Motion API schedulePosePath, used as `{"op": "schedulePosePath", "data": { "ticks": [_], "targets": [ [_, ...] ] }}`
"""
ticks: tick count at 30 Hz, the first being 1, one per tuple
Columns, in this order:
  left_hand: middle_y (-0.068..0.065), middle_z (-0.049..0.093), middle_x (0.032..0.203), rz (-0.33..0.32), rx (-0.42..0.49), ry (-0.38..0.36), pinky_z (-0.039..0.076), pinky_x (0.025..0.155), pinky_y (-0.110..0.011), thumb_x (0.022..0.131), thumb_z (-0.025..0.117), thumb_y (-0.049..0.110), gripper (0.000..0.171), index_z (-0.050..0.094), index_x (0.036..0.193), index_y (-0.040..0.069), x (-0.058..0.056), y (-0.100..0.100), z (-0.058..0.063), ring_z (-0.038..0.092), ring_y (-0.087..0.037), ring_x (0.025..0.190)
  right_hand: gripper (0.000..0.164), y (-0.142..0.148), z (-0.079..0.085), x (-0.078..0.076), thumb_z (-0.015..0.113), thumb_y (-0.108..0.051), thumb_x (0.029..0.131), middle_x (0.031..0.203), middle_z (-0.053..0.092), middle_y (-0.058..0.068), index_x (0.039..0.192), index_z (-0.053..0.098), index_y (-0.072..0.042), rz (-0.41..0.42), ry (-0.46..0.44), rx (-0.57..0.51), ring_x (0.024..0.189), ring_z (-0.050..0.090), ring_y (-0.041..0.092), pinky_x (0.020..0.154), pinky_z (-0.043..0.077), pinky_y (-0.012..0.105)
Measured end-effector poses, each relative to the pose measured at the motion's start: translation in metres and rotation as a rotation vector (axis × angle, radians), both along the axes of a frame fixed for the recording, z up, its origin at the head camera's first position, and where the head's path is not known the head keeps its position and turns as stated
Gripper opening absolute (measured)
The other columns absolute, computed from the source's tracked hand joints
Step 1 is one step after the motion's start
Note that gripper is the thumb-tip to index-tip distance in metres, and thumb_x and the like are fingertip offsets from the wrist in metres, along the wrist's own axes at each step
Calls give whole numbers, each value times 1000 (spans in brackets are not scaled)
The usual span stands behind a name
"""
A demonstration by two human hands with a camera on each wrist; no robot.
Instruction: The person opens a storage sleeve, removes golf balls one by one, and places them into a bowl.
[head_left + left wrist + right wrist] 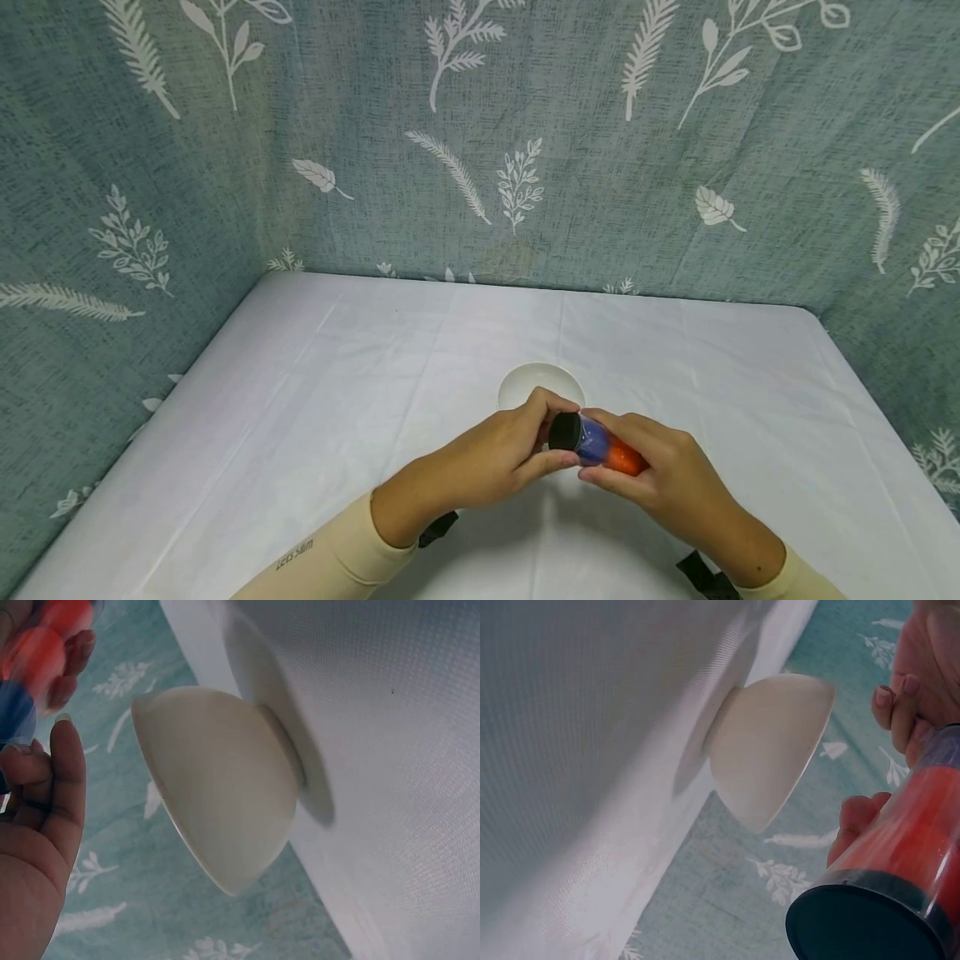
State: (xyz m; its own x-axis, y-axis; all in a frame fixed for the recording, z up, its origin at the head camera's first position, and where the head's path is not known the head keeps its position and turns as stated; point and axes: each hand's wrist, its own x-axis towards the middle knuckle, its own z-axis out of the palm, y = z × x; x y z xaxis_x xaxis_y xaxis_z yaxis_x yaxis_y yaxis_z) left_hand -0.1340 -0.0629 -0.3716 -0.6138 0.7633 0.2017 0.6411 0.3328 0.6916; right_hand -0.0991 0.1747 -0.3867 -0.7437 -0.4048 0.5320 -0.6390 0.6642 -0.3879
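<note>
The right hand (663,467) has its fingers curled round the orange part of the tube (597,442), the left hand (495,450) has its fingers closed about the black cap (565,432), and the tube is held above the bench (360,375), near the upright white bowl (528,383).
</note>
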Motion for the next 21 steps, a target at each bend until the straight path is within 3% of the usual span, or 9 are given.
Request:
{"op": "schedulePosePath", "data": {
  "ticks": [7,14,21],
  "targets": [
    [4,65,109,17,-5,-14,49,77,-14,102,52,39,48,32,139,15,0,1,0,58,1,86,57,0,0,0,88,-33,74,108,75,2,126,70,-16,-10,2,-4,83,68,9,67,58,20],
    [6,64,101,45,7,-17,49,74,-14,102,53,38,48,33,139,14,1,2,-1,57,0,82,56,0,-1,0,87,-35,75,107,75,2,126,70,-17,-3,32,-5,82,69,9,68,55,15],
    [5,65,105,62,14,-39,50,76,-14,102,53,39,47,34,138,15,2,4,-1,59,1,85,56,1,-2,-1,87,-35,75,106,75,2,125,70,-17,-3,43,-8,82,69,9,69,54,12]
  ]
}}
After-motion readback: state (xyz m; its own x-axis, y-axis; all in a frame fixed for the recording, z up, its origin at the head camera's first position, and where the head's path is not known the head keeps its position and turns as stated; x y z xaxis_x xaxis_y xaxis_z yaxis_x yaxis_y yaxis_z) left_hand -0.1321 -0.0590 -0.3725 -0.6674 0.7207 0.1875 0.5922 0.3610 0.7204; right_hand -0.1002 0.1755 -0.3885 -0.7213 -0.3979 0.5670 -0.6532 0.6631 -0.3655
